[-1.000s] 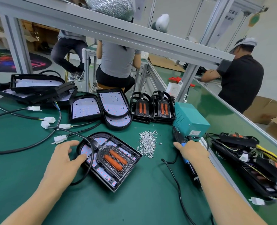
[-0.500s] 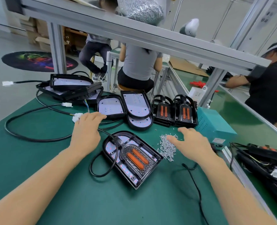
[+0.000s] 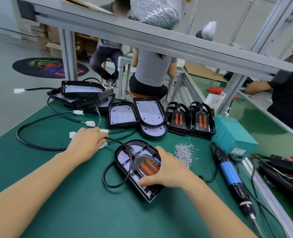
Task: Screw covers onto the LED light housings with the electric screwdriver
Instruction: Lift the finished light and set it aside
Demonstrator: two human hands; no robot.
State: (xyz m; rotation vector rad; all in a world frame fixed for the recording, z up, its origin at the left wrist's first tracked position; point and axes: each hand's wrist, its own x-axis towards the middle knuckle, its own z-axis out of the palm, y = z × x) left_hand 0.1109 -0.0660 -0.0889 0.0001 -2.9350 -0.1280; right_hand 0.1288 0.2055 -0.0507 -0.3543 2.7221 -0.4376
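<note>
A black LED housing (image 3: pixel 125 157) with a clear cover and two orange strips (image 3: pixel 146 166) lies on the green mat at centre. My right hand (image 3: pixel 168 170) grips its right side, thumb pressing on the near end of the cover. My left hand (image 3: pixel 87 145) is curled over the housing's black cable (image 3: pixel 118 142), beside white connectors. The blue electric screwdriver (image 3: pixel 229 170) lies on the mat to the right, held by neither hand. A pile of small screws (image 3: pixel 183 152) sits between the housing and the screwdriver.
Open housings (image 3: pixel 123 115) and two covered ones (image 3: pixel 201 120) line the back, with a stack of housings (image 3: pixel 84 95) at back left. A teal power box (image 3: pixel 233 134) stands at right. More dark parts (image 3: pixel 283 170) lie beyond a rail. People work behind.
My right hand let go of the screwdriver, passed over the screw pile and now grips the housing. My left hand went from the housing's left edge onto the cable.
</note>
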